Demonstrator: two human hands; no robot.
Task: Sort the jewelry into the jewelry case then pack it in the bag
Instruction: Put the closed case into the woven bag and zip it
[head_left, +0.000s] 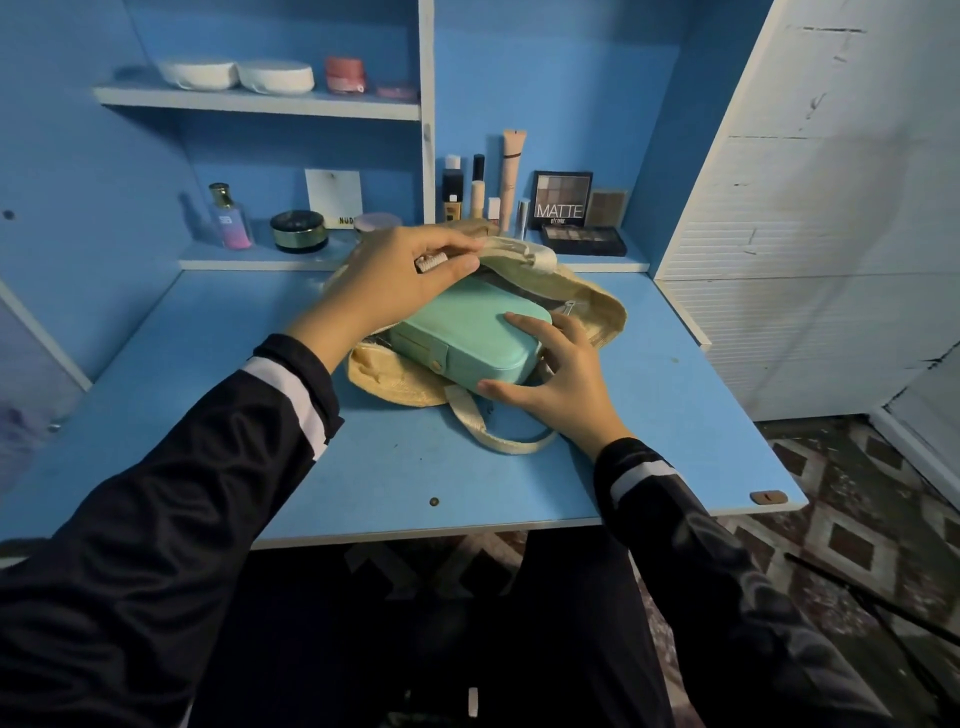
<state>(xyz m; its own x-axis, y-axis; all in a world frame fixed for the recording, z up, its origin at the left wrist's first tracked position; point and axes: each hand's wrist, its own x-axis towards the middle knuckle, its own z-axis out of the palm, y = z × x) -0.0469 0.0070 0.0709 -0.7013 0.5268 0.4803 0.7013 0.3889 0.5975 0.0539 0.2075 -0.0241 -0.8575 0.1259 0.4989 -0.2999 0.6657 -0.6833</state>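
A closed mint-green jewelry case (467, 332) lies partway inside the mouth of a beige woven bag (597, 306) on the blue desk. My left hand (395, 275) grips the bag's upper edge and lifts it open over the case's far end. My right hand (561, 374) holds the case's near right corner, fingers on its top and thumb against its front side. The case's far end is hidden under the bag's raised flap. One cream strap (498, 436) of the bag loops on the desk toward me.
The blue desk (415, 483) extends toward me in front of the bag. Behind the bag, a low shelf holds makeup bottles (478, 187), eyeshadow palettes (563, 200), a perfume bottle (228, 218) and a dark jar (300, 231). A white cabinet (810, 208) stands at the right.
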